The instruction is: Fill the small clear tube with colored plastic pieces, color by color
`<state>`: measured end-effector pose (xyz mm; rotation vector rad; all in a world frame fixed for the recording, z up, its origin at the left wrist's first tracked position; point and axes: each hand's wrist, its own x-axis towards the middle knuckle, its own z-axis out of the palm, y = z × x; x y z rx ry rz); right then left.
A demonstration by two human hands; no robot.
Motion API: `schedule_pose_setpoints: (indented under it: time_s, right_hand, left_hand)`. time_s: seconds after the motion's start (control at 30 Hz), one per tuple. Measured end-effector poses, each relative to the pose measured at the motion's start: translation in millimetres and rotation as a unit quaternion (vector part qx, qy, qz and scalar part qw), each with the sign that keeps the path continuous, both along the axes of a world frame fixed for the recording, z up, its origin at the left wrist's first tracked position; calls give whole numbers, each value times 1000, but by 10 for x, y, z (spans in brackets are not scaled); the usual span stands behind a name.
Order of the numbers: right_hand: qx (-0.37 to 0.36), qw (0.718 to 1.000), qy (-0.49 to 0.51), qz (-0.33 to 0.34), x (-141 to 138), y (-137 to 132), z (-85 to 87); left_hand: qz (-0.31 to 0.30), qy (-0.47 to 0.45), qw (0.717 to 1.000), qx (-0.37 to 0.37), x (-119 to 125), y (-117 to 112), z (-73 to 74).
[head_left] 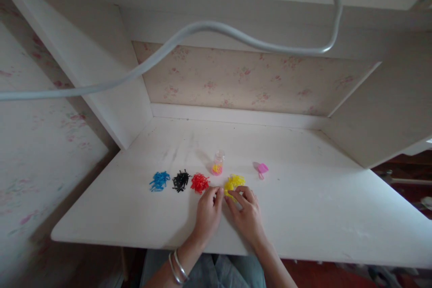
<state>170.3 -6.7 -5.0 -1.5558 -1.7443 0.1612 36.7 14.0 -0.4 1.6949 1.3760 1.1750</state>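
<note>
Over the yellow pile [235, 182] of small, band-like pieces is my right hand [249, 217], thumb and forefinger drawn together around yellow at the pile's near edge. My left hand [208, 211] is closed in a pinch just left of it; whatever its fingertips hold is too small to make out. Behind my hands stands a small clear bottle [219, 157], upright and without a lid, with yellow and pink at its bottom. A red pile [200, 182] lies beyond my left fingertips, followed leftward by a black pile [181, 181] and a blue pile [159, 181].
A small pink piece [262, 169] with a loop lies right of the bottle. The white desk [310, 198] has side panels and a back wall. A thick white cable or arm [209, 27] crosses the upper view below a shelf [313, 0].
</note>
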Motion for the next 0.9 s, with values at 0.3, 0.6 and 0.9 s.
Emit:
schedule_pose_setpoints:
  time_s: [0.3,0.6,0.9]
  right_hand:
    - [-21,987,158,-1,70,-24,-17]
    - [-27,956,285,-61,192,-12,-90]
    - [-8,947,313,-68,213,19,-120]
  left_hand:
    - [14,10,1000,13,2,5,-26]
    - [-14,23,999,32,-109,234,498]
    - [18,120,980,156,-215,876,940]
